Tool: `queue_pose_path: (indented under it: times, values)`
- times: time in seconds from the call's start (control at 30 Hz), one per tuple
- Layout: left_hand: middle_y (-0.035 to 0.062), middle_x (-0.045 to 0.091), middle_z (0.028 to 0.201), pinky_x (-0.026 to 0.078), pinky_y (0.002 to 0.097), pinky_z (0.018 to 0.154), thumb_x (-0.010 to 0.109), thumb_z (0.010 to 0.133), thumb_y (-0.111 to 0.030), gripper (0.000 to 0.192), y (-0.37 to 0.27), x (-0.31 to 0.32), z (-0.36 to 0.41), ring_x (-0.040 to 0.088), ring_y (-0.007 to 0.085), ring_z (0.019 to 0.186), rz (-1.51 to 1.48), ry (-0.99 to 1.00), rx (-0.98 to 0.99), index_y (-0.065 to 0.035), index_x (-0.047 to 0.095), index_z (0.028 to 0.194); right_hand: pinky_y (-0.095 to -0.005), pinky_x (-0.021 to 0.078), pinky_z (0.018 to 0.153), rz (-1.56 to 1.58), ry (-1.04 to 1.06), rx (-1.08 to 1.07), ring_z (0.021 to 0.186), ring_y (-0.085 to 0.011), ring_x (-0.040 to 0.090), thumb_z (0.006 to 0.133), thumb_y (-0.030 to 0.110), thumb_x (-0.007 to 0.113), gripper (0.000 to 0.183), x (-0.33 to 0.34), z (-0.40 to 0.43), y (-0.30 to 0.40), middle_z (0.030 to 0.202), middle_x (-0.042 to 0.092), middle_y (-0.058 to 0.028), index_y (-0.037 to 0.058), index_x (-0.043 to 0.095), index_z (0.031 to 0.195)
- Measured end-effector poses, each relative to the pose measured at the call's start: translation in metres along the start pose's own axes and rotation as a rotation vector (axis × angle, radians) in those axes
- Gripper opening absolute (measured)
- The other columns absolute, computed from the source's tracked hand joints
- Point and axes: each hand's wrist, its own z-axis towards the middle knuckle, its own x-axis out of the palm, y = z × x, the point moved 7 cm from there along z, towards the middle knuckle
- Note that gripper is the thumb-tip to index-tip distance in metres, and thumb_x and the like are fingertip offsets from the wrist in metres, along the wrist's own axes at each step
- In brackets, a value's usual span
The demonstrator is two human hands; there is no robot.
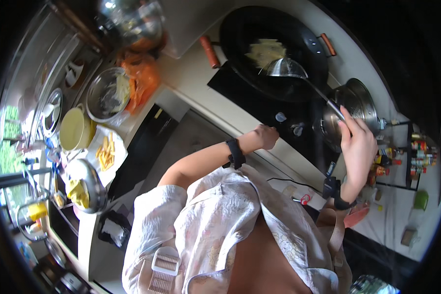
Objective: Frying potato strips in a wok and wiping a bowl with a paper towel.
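A black wok (239, 40) with wooden handles sits on the black hob. Pale pieces of food (266, 51) lie in bubbling oil inside it. My right hand (358, 147) is closed around the handle of a metal strainer ladle (286, 68), whose bowl rests at the near side of the food. My left hand (267, 136) is curled near the counter's front edge, left of the hob knobs (280, 117); I see nothing in it. Both wrists wear black straps.
A steel pot (356, 99) stands right of the wok, with sauce bottles (387, 161) beyond. At left are fries on white paper (119, 147), a clear bowl (95, 97), a yellow pot (73, 128), a steel bowl (97, 187) and an orange bag (145, 79).
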Motion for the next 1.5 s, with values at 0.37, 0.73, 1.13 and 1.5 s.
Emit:
queue_pose_path:
  times: [0.37, 0.73, 1.13, 1.5]
  values:
    - [0.0151, 0.064, 0.102, 0.05, 0.0402, 0.079, 0.049, 0.09, -0.027, 0.029, 0.129, -0.031, -0.233, 0.06, 0.032, 0.096, -0.322, -0.276, -0.484, -0.0025, 0.066, 0.09, -0.0355, 0.0492, 0.062, -0.018, 0.088, 0.006, 0.07, -0.0277, 0.063, 0.088, 0.021, 0.061, 0.027, 0.013, 0.004, 0.017, 0.086, 0.065, -0.0088, 0.02, 0.067, 0.115]
    - [0.0154, 0.067, 0.08, 0.053, 0.0432, 0.071, 0.053, 0.089, -0.031, 0.033, 0.124, 0.024, -0.44, 0.064, 0.0355, 0.08, -0.59, -0.363, -1.088, -0.0046, 0.07, 0.08, -0.017, 0.027, 0.046, 0.897, -0.036, 0.882, 0.055, -0.001, 0.035, 0.094, 0.029, 0.059, 0.028, 0.095, -0.084, -0.071, 0.074, 0.051, 0.0043, 0.0063, 0.064, 0.111]
    - [0.0111, 0.064, 0.086, 0.052, 0.0411, 0.066, 0.058, 0.085, -0.016, 0.011, 0.139, 0.044, -0.537, 0.063, 0.0314, 0.08, -0.564, -0.681, -1.063, -0.0066, 0.062, 0.089, -0.0188, 0.044, 0.058, 2.411, 0.276, 0.845, 0.074, -0.0067, 0.053, 0.099, 0.009, 0.044, 0.031, 0.136, -0.088, 0.03, 0.115, 0.055, -0.0092, -0.0029, 0.04, 0.127]
    - [0.0026, 0.059, 0.074, 0.049, 0.0356, 0.056, 0.066, 0.079, -0.024, 0.013, 0.195, 0.012, -0.622, 0.061, 0.0211, 0.073, -0.089, -1.059, -1.55, -0.0119, 0.064, 0.085, -0.0191, 0.0255, 0.041, 2.304, 0.184, 0.598, 0.048, -0.0049, 0.034, 0.099, 0.009, 0.044, 0.018, 0.13, -0.081, 0.067, 0.096, 0.052, -0.0049, -0.0047, 0.044, 0.111]
